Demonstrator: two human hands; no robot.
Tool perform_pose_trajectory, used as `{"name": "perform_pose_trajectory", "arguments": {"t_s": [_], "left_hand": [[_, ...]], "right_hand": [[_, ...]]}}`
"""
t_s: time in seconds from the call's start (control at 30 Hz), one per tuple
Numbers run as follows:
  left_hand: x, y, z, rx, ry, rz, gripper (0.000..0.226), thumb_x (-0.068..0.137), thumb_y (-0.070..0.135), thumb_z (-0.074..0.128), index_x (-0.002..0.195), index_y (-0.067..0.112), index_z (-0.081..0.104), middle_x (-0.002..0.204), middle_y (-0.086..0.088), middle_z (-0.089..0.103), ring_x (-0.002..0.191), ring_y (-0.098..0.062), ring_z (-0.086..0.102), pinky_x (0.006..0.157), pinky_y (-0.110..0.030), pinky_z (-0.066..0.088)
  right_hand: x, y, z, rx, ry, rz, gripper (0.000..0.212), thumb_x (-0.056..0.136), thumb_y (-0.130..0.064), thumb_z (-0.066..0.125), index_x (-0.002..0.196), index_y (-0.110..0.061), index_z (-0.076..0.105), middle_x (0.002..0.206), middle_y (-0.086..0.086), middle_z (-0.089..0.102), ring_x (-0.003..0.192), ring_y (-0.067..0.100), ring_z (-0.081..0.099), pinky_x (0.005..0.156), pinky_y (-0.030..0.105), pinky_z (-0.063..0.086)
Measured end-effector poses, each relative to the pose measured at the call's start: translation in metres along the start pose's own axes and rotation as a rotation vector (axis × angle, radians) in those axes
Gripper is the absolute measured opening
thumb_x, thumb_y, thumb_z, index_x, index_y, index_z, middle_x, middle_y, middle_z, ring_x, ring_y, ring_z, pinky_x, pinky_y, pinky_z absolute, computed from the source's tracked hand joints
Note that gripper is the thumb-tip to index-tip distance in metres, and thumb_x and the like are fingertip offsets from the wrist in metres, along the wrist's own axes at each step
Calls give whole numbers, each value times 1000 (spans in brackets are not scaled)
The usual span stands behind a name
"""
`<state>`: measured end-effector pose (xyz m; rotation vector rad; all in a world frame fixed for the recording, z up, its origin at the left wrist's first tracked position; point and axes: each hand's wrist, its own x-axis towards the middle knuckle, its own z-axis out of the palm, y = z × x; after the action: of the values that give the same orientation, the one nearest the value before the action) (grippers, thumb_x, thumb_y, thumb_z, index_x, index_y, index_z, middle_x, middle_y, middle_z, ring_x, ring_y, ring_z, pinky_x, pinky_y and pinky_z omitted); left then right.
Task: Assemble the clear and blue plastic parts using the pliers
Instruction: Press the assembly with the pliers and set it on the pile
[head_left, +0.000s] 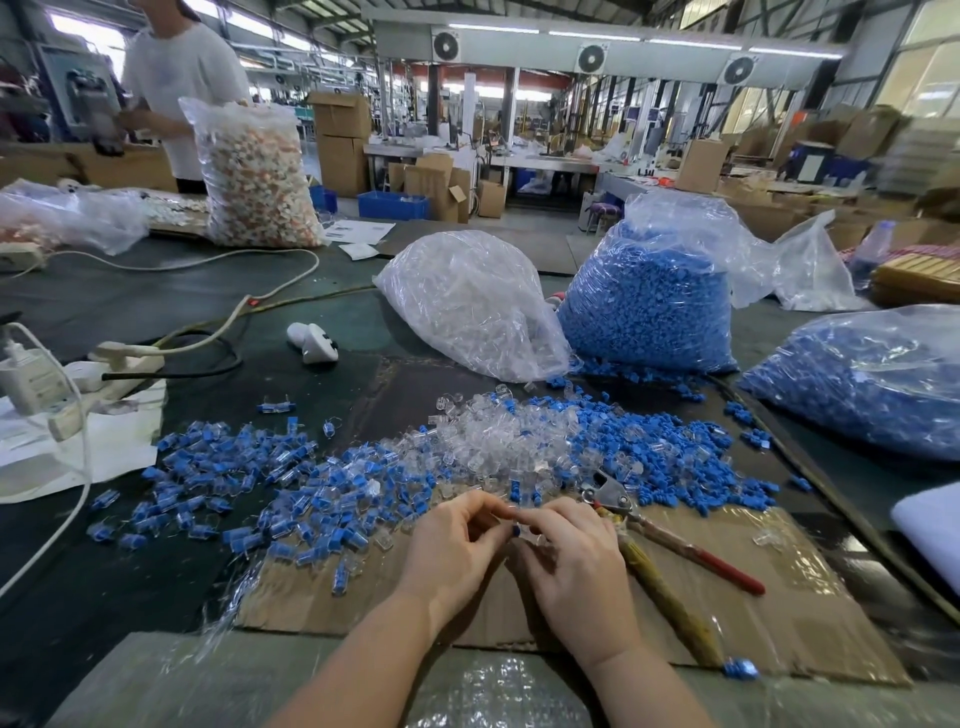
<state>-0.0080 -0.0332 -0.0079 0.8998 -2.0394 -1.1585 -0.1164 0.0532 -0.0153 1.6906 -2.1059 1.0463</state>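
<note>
Well under way, judging by the assembled pieces (249, 499) spread at lower left; loose clear parts (498, 441) and blue parts (670, 457) heaped at centre, plenty left. Left hand (457, 545) and right hand (571, 551) curled together at lower centre, pinching one small blue-and-clear piece (519, 530). Pliers (670, 535) lying unheld just right of the hands

Left hand (457, 540) and right hand (571, 551) brought together at centre, fingers curled, fingertips meeting in a pinch, both forearms bare, converging from below
</note>
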Motion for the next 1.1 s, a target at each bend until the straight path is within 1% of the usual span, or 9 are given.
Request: {"name": "perform_pose_trajectory", "arguments": {"t_s": [0.23,0.33,0.4,0.5,0.6,0.73,0.8,0.97,1.1], "left_hand": [[-1,2,-3,-5,-6,2,12,86,10,64,88,22,64,78,10,63,70,14,55,64,-4,41],[0,3,-3,-3,-8,-3,14,86,9,63,86,23,63,78,8,63,68,15,54,64,-4,42],[1,4,-4,-1,-4,-14,17,86,8,63,84,25,61,78,8,63,67,14,54,63,-4,42],[2,3,-4,-17,12,-35,15,85,9,64,85,24,62,79,6,63,68,5,55,63,-4,41],[3,4,-5,-58,23,-72,14,85,8,64,84,22,63,80,3,64,70,0,57,62,-5,42],[9,7,-8,-266,50,-170,10,85,3,63,85,13,65,75,-5,66,54,5,59,51,-6,43],[11,9,-9,-387,69,-234,7,86,1,62,87,8,64,72,-8,66,49,-1,59,47,-11,45],[16,14,-10,-570,107,-343,7,86,4,63,91,7,65,75,-11,67,50,-10,59,43,-22,47],[17,17,-13,-556,121,-328,8,85,4,63,92,8,66,80,-10,68,58,-7,63,53,-20,50]], "right_hand": [[0,8,-22,-267,52,263,41,77,-23,74,114,-12,64,113,5,62,107,23,58,95,40,41],[1,25,-40,-514,-247,555,63,89,-56,42,141,-21,32,144,5,38,133,21,34,110,44,24],[1,38,-48,-556,-431,663,74,87,-68,31,145,-24,19,149,3,29,137,22,28,112,50,17],[-3,43,-50,-577,-475,621,67,88,-66,31,142,-26,23,142,1,37,131,21,35,110,49,22],[-6,40,-49,-687,-375,458,51,93,-57,30,131,-24,36,131,-1,44,119,18,43,98,35,39],[1,30,-57,-699,-372,390,37,95,-52,28,111,-23,45,121,0,49,108,16,48,86,25,46],[7,25,-63,-613,-379,342,34,96,-51,26,102,-23,44,110,-3,51,100,13,49,84,22,45],[26,-7,-77,137,-555,475,32,98,-42,32,80,-20,47,78,-7,51,64,6,45,56,15,36],[30,-26,-81,396,-677,581,33,98,-42,37,74,-21,45,68,-6,45,62,11,43,56,21,34]]}}
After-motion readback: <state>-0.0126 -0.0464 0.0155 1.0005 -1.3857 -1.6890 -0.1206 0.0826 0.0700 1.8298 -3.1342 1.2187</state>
